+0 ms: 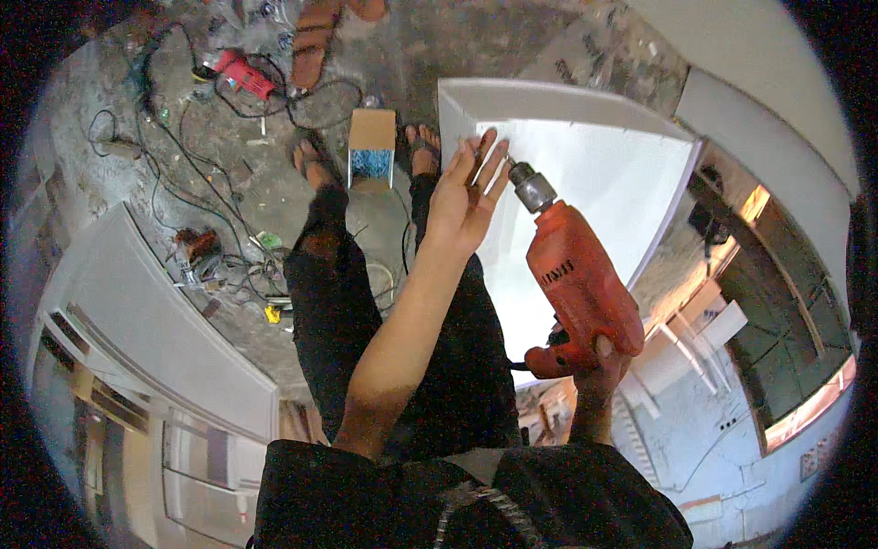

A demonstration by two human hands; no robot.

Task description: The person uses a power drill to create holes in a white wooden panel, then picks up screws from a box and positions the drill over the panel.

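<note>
My right hand (599, 360) is wrapped round the handle of a red electric drill (585, 279). Its metal chuck (532, 189) points up and left, with a thin bit at the front. Just left of that tip is my left hand (468, 197), palm turned up. Thumb and forefinger come together, apparently on something small I cannot make out; the other fingers stretch out. Both drill tip and left hand are over a white box-like panel (594, 183) with raised sides, near its upper left corner.
An open cardboard box (373, 123) of small blue pieces stands between my feet. A red power tool (243, 75) and tangled black cables (215, 183) lie on the littered floor. A pale panel (137, 302) stands at left, and another person's foot (314, 46) shows beyond.
</note>
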